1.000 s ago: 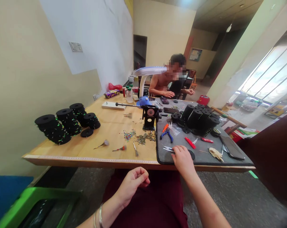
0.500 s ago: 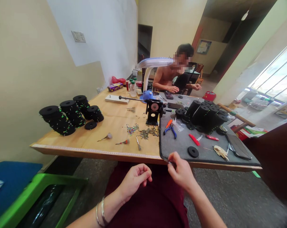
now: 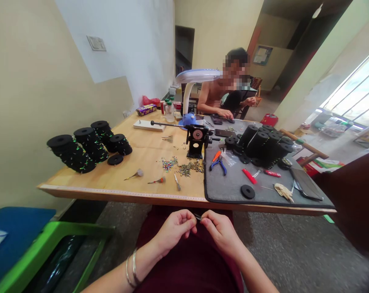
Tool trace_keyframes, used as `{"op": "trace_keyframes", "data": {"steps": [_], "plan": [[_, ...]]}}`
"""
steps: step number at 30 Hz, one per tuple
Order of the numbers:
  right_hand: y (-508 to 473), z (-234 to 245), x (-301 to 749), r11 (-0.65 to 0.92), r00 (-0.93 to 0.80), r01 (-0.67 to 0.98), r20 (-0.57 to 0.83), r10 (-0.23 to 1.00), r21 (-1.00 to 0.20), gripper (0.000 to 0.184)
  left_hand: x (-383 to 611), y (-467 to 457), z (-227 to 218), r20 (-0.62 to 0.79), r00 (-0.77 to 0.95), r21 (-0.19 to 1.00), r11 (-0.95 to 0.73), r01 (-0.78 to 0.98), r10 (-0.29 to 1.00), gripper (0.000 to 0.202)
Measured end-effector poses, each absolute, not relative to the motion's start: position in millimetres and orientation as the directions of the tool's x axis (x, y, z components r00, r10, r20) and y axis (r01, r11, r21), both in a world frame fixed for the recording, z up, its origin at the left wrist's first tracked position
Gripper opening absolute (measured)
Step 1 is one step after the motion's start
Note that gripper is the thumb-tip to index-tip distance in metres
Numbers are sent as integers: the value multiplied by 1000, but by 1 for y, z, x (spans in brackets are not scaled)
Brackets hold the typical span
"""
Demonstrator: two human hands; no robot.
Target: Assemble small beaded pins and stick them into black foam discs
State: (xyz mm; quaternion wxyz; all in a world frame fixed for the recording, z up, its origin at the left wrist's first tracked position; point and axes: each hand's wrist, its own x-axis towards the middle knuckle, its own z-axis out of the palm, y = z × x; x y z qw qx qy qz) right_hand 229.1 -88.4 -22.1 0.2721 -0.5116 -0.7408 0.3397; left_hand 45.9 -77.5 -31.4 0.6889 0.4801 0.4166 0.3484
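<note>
My left hand [image 3: 180, 226] is closed in a pinch in front of the table edge, above my lap. Close beside it, my right hand [image 3: 219, 228] is closed too, thumb and forefinger pinching. A small, thin dark piece [image 3: 198, 217] shows between the two sets of fingertips, at the right hand's fingers; its kind is too small to make out. What the left fingers hold is hidden. Ahead on the wooden table [image 3: 105, 185] lie a small pile of metal bits [image 3: 189, 167], coloured beads [image 3: 169, 163] and several small bristle-like bundles [image 3: 176, 183].
Black foam spools [image 3: 70, 152] stand at left, more black spools [image 3: 260, 142] on the grey mat [image 3: 227, 191]. A black winding device [image 3: 196, 140] sits mid-table before a lamp [image 3: 189, 89]. Blue pliers [image 3: 218, 165] lie on the mat. A person [image 3: 211, 97] sits across the table.
My right hand has moved left and down from the mat's edge to meet my left hand. The left hand stays nearly still. Across the table, the person's hands have shifted slightly.
</note>
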Motion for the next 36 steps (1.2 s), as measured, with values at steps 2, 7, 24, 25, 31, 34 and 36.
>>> {"op": "trace_keyframes", "data": {"steps": [2,7,24,25,31,34,36], "plan": [[-88,-21,227,237,-327,574,46,944,-783,33,47,-78,-31,-242,414,952,297,-74,878,31],[-86,-24,225,241,-326,573,52,944,-783,35,47,-79,-30,-243,410,951,299,-77,879,30],[-15,-12,271,232,-219,973,276,936,-16,23,40,-76,-4,-223,338,959,267,-90,914,27],[-13,-10,269,252,-233,967,306,923,-24,20,39,-75,-1,-214,336,958,264,-111,917,26],[-46,-9,223,508,-390,537,336,857,-673,26,32,-60,17,-259,430,707,473,-527,865,24],[-62,-20,196,281,-457,165,179,871,-946,34,30,-53,22,-229,472,578,509,-638,851,26],[-66,-29,184,147,-487,10,124,865,-989,38,29,-50,24,-216,474,554,507,-660,854,25]]}}
